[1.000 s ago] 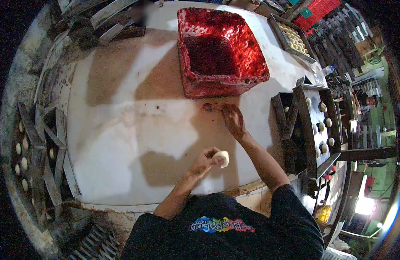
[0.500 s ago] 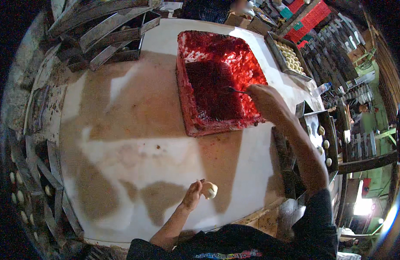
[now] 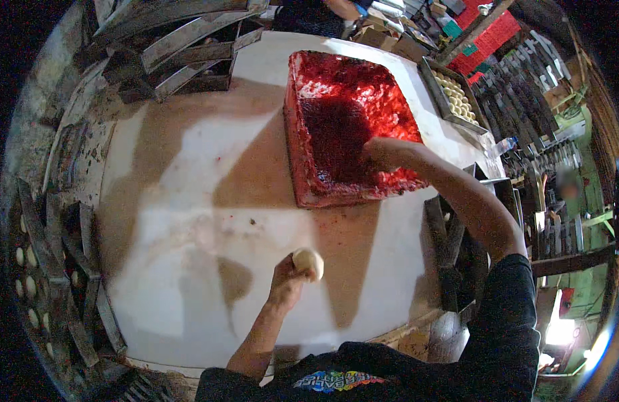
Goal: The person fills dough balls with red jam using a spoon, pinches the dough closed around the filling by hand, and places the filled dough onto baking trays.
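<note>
My left hand (image 3: 287, 276) holds a pale round dough ball (image 3: 308, 262) just above the white table (image 3: 182, 221), near its front edge. My right hand (image 3: 384, 153) reaches into the large rectangular tray of red jam filling (image 3: 343, 124) at the far middle of the table, fingers down in the filling near the tray's right front part. Whether the right hand holds a tool or filling cannot be seen.
Stacked empty metal trays (image 3: 175, 50) stand at the back left. A tray with several dough balls (image 3: 457, 97) sits at the back right. More metal trays with dough pieces line the left rim (image 3: 28, 268) and the right side (image 3: 457, 241). Another person (image 3: 323, 10) stands at the far edge.
My right hand went from the table in front of the red tray up into the filling. The left hand kept the dough ball and stayed near the front edge.
</note>
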### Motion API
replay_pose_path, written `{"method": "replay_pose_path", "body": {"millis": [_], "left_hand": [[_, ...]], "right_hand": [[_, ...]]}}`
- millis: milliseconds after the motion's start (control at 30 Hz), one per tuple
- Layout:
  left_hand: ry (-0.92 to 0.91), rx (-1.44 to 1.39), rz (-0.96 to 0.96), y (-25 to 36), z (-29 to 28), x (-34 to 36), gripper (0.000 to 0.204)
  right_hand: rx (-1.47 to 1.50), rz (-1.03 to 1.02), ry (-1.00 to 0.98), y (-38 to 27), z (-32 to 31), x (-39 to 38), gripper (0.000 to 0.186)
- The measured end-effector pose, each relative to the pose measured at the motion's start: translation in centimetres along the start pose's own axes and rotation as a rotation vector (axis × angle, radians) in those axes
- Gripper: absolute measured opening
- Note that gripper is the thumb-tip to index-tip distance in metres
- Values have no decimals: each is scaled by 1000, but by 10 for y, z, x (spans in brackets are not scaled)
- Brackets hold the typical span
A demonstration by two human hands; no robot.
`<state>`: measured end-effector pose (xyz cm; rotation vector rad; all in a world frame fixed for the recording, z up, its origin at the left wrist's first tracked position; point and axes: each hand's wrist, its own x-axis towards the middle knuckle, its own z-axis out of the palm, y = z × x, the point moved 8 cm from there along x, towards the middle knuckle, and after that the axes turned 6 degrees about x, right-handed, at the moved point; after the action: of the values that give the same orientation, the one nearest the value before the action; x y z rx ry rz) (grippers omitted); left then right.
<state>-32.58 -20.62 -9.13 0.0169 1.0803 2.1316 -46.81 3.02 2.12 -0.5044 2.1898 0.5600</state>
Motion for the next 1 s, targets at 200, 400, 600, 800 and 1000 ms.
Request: {"method": "replay_pose_path", "body": {"millis": [200, 400, 600, 800, 1000], "left_hand": [[-31, -187, -16, 26, 68, 44, 26], [-259, -335, -72, 43, 130, 48, 31], [-262, -396, -129, 44, 136, 31, 38], [-341, -411, 39, 49, 95, 0, 38], [-210, -207, 52, 44, 78, -32, 36]], "right_hand": [[689, 68, 575, 33, -22, -130, 15], [1204, 81, 732, -1, 17, -175, 20], [1290, 68, 1084, -69, 53, -170, 17], [1801, -239, 1371, -112, 122, -105, 24], [1874, 177, 1386, -121, 207, -10, 23]]}}
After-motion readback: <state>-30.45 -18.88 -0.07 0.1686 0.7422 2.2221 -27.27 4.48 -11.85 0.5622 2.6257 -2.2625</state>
